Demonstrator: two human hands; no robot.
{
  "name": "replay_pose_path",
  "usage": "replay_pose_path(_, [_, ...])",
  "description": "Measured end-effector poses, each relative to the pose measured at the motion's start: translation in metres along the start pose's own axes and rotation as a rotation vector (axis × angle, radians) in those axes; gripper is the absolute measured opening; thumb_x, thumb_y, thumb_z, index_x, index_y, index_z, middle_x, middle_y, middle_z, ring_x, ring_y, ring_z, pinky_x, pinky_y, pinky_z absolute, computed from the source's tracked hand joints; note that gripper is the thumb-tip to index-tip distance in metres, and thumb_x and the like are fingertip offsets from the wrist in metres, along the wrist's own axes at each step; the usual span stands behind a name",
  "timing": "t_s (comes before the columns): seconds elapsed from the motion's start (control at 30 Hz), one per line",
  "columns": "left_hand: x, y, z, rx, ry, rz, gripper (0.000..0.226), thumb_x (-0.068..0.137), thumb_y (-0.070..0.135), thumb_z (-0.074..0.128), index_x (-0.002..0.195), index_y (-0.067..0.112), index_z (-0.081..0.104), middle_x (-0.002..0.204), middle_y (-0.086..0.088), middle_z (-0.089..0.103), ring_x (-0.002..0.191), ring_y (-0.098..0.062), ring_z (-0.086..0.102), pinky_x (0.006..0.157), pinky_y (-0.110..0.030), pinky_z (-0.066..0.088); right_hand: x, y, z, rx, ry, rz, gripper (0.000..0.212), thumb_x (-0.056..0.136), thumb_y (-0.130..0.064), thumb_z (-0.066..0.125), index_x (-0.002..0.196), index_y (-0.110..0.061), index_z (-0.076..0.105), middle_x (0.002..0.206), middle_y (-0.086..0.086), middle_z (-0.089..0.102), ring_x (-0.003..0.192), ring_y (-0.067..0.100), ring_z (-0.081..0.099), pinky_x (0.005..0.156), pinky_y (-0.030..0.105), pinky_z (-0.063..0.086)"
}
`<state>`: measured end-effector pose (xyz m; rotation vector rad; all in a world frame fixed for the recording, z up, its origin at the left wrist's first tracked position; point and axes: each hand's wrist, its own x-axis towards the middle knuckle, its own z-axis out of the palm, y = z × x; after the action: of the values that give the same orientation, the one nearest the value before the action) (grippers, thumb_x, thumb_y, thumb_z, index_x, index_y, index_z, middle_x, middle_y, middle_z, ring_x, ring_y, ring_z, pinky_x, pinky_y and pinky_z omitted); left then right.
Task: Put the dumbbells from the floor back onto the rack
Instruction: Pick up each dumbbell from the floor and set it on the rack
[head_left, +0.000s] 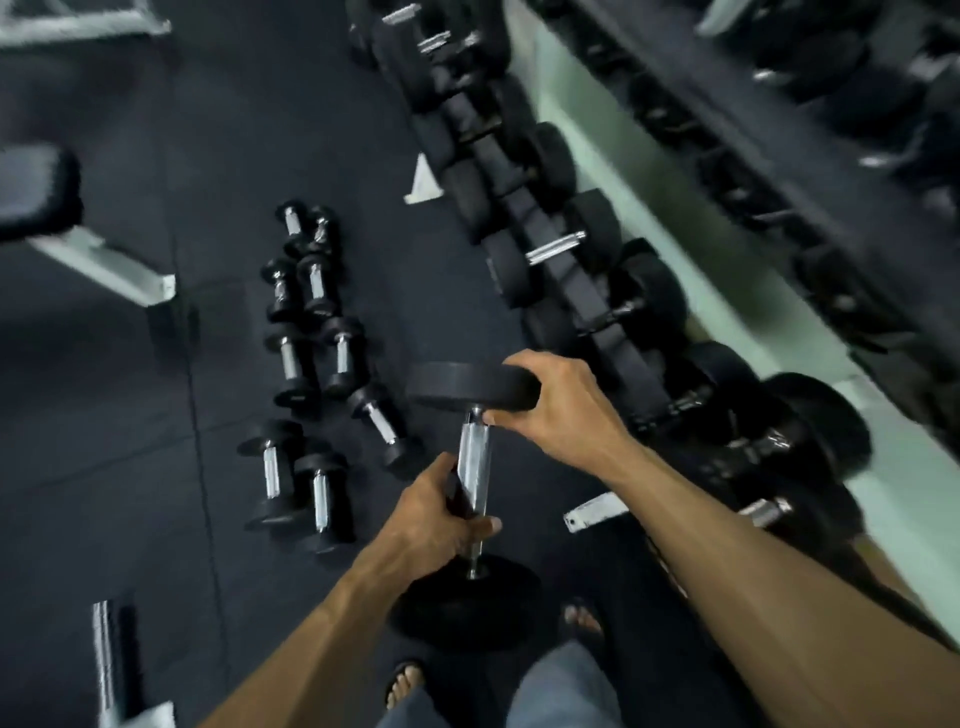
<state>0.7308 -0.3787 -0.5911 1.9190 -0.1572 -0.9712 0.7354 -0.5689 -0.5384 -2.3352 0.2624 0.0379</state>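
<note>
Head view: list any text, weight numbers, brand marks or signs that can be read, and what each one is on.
None can be read.
Held dumbbell: its black heads show no markings.
Small dumbbells on the floor: no legible numbers; too small and dark.
Dumbbells on the rack: blurred by motion, nothing legible.

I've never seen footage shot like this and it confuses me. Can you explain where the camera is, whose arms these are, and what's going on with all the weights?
The single camera sits on the person's head, looking down, so the arms are their own. The left hand grips the chrome handle of a large dumbbell; the right hand steadies its upper black end. It is held roughly upright above their sandalled feet. Several smaller dumbbells lie on the dark floor to the left. The rack, on the right, carries bigger ones.
</note>
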Motion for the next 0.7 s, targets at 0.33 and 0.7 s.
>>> replay_pose_path(0.33, [-0.034,0.127,0.183,0.199,-0.194,0.174,0.047,0.071,0.019,0.083,0.106,0.024,0.052,0.084,0.007,0.061,0.073,-0.008,0.059,0.06,-0.02,0.049,-0.143,0.087,-0.19,-0.029,0.218,0.171,0.041,0.067,-0.037,0.087,0.102,-0.027,0.069,0.088,-0.011,0.068,0.084,0.007,0.063,0.069,0.019,0.045])
replay_pose_path(0.7, [-0.063,0.261,0.441,0.354,-0.477,0.368,0.053,0.07,0.016,0.086,0.113,0.019,0.053,0.083,0.008,0.064,0.067,-0.003,0.062,0.058,-0.019,0.052,-0.328,0.214,-0.394,-0.132,0.484,0.393,0.035,0.07,-0.035,0.084,0.098,-0.022,0.068,0.087,-0.006,0.069,0.081,0.013,0.064,0.073,0.031,0.053])
